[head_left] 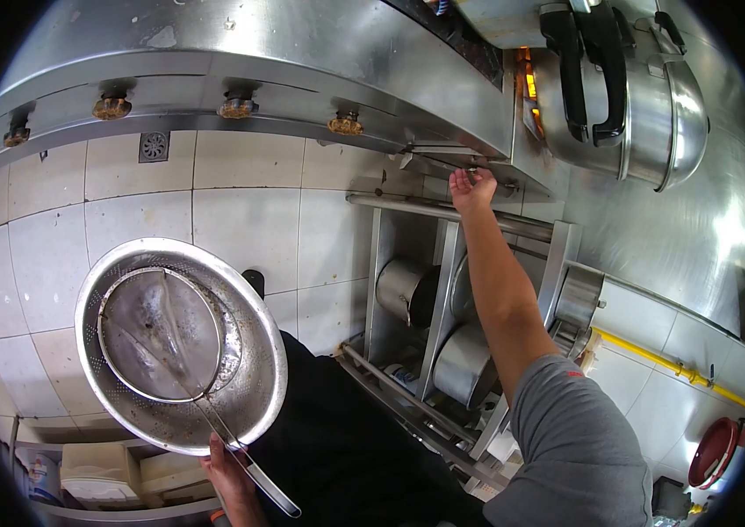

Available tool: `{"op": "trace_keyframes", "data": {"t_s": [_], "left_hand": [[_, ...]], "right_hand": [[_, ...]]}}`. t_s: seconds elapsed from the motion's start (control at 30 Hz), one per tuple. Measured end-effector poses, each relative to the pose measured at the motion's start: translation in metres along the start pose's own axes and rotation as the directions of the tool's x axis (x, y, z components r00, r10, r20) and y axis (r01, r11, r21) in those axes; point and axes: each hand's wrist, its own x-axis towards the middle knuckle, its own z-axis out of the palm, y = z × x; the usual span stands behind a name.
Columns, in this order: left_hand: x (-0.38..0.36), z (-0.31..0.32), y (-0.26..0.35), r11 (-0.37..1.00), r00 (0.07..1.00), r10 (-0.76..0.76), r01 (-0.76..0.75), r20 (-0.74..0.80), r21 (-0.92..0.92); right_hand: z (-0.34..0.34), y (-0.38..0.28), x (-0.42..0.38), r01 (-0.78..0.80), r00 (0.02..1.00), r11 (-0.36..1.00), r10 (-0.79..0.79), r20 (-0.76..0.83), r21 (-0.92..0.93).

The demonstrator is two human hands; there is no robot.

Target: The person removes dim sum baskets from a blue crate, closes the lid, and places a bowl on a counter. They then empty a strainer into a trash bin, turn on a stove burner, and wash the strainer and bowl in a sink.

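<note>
My left hand (232, 479) grips the rim of a perforated steel colander bowl (262, 386) low at the left, together with the handle of a wire mesh skimmer (161, 334) that lies inside the bowl. My right arm stretches up and forward. My right hand (471, 187) touches a small lever or knob under the front edge of the steel stove counter (302, 53), fingers curled on it. A lidded steel pot (653, 114) with black handles stands on the stove at the top right, with orange flame glowing beside it.
Three brass gas knobs (236, 107) line the stove front. Below the counter a steel rack (442, 263) holds several pots (403, 285). White floor tiles with a drain (154, 146) lie at the left. A yellow pipe (671, 360) and a red object (713, 452) sit at the right.
</note>
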Motion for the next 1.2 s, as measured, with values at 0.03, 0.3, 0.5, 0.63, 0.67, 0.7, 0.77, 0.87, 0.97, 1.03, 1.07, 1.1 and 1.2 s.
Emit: {"op": "trace_keyframes", "data": {"t_s": [0.03, 0.3, 0.5, 0.63, 0.67, 0.7, 0.77, 0.87, 0.97, 1.03, 1.07, 1.1, 1.2], "left_hand": [[0.0, 0.001, 0.0, 1.0, 1.0, 0.0, 0.0, 0.0, 0.0], [-0.006, 0.014, 0.005, 0.999, 0.999, 0.038, -0.037, -0.034, 0.033], [0.001, -0.001, 0.0, 1.0, 0.999, 0.025, -0.024, 0.033, -0.015], [0.004, -0.005, -0.003, 1.0, 1.0, 0.016, -0.016, 0.024, -0.018], [0.004, -0.006, -0.002, 1.0, 0.999, 0.013, -0.012, 0.036, -0.019], [0.004, -0.006, -0.002, 1.0, 0.999, 0.009, -0.008, 0.048, -0.02], [0.004, -0.007, -0.002, 1.0, 0.999, 0.01, -0.009, 0.045, -0.021], [0.004, -0.007, -0.003, 1.0, 0.999, 0.012, -0.011, 0.036, -0.026], [0.005, -0.008, -0.003, 0.999, 0.999, 0.02, -0.019, 0.041, -0.034], [0.005, -0.01, -0.005, 0.999, 0.998, 0.027, -0.025, 0.052, -0.038], [0.005, -0.011, -0.006, 0.999, 0.998, 0.026, -0.024, 0.054, -0.04], [0.006, -0.012, -0.007, 0.999, 0.998, 0.028, -0.025, 0.056, -0.042], [0.006, -0.006, -0.008, 0.999, 1.0, 0.026, -0.026, 0.01, -0.038]], "right_hand": [[0.0, -0.001, 0.0, 0.0, 1.0, 1.0, 0.0, 0.0, 0.0], [-0.001, 0.001, -0.005, -0.025, 1.0, 1.0, 0.025, 0.003, -0.007], [-0.005, 0.008, -0.012, 0.004, 1.0, 0.999, -0.003, 0.028, -0.046], [-0.008, 0.012, -0.01, 0.004, 0.999, 0.999, -0.002, 0.035, -0.047], [-0.008, 0.013, -0.009, -0.003, 1.0, 0.999, 0.005, 0.03, -0.052], [-0.008, 0.013, -0.01, -0.01, 1.0, 0.998, 0.012, 0.025, -0.057], [-0.007, 0.013, -0.011, 0.001, 1.0, 0.997, 0.001, 0.024, -0.074], [-0.005, 0.013, -0.01, 0.01, 1.0, 0.995, -0.009, 0.017, -0.1], [-0.006, 0.011, -0.002, 0.011, 1.0, 0.992, -0.009, 0.019, -0.126], [-0.006, 0.006, -0.002, 0.014, 1.0, 0.99, -0.011, 0.027, -0.142], [-0.006, 0.004, -0.003, 0.007, 0.999, 0.988, -0.001, 0.041, -0.157], [-0.007, 0.002, -0.005, -0.001, 0.998, 0.985, 0.01, 0.056, -0.171], [-0.015, 0.002, -0.012, -0.065, 0.993, 0.985, 0.08, 0.085, -0.161]]}}
